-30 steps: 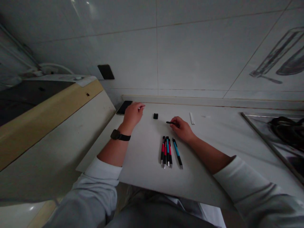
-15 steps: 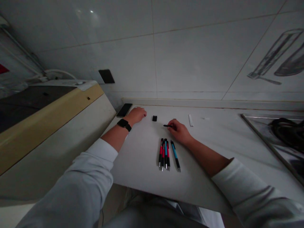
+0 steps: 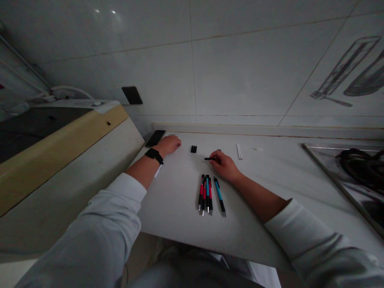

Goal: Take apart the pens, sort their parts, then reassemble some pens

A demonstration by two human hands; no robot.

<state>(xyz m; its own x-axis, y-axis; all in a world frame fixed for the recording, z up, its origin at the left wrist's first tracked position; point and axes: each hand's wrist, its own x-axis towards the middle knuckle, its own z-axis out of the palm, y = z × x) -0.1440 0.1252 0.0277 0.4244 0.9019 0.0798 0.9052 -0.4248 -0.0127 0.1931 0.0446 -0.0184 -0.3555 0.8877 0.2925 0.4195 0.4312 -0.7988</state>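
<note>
Slim black piece: its long axis lies nearly crosswise, the bare end point(image 3: 207, 159) pointing to 9 o'clock; it sits at 12 o'clock of the pen bundle, above the counter point(image 3: 255, 236).
Pen bundle point(image 3: 205, 195): red and blue pens side by side, silver tips toward 6 o'clock, clip ends toward 12.
Lone blue pen point(image 3: 219, 196): at the bundle's 3 o'clock, well clear of it, slanting from 11 to 5 with its tip at 5.
Materials: smooth coloured barrels, black grip sections and shiny cone tips on the pens; the counter is flat and pale.
Black cluster point(image 3: 193, 149): short, dark, ridged shapes packed together, at about 10 o'clock from my right hand point(image 3: 222, 163).
White strip point(image 3: 239, 152): slender, at 2 o'clock from that hand.
My right grip: thumb and fingertips closed on the black piece's other end.
My left hand point(image 3: 171, 145): fingers curled, the phone point(image 3: 155, 138) just beside at 10 o'clock; something small perhaps shows at the fingertips, but it is too dim to tell whether I'm pinching it.
</note>
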